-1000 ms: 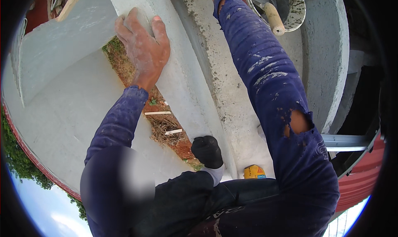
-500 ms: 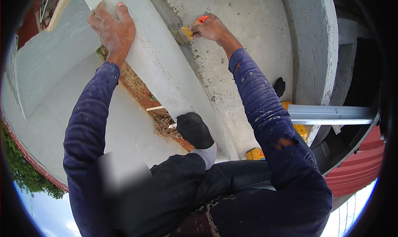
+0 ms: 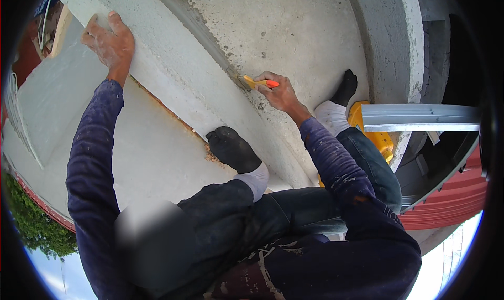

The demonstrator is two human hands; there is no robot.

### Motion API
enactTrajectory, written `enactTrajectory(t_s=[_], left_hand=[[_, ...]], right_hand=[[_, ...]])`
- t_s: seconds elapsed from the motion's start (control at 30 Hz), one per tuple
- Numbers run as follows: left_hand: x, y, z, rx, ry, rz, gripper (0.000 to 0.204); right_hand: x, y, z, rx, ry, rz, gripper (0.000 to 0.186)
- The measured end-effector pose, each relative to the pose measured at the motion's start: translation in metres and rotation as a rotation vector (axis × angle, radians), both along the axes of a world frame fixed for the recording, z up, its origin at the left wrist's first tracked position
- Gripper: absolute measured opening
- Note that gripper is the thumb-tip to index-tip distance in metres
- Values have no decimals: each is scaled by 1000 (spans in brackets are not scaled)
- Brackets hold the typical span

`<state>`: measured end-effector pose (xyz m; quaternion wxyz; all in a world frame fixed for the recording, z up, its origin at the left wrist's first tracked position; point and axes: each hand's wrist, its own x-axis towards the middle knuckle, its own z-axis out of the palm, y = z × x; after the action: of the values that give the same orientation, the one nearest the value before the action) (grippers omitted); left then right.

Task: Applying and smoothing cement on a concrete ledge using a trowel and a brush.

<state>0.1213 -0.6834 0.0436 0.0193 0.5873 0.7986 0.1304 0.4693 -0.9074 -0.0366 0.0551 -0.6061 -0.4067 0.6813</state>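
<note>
The right hand (image 3: 281, 92) held a paintbrush (image 3: 251, 81) tight, bristles pointing up-left along the grey ledge (image 3: 173, 74), which the left hand (image 3: 110, 42) gripped.

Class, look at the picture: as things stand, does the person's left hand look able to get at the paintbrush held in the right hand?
Probably not without shifting. The left hand is gripping the top edge of the concrete ledge, arm stretched far out, while the paintbrush sits in the right hand further along. Nothing lies between them; the grip is what holds it back.
</note>
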Motion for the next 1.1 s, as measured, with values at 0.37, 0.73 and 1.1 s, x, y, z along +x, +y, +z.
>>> enactTrajectory(t_s=[0.37, 0.73, 1.1], left_hand=[[0, -4, 1, 42, -5, -44, 63], [3, -5, 4, 118, -28, -72, 60], [4, 2, 18, 8, -123, -25, 61]], right_hand=[[38, -42, 32, 91, -30, 31, 18], [-154, 245, -43, 461, 82, -309, 16], [-309, 498, -80, 635, 111, -496, 24]])
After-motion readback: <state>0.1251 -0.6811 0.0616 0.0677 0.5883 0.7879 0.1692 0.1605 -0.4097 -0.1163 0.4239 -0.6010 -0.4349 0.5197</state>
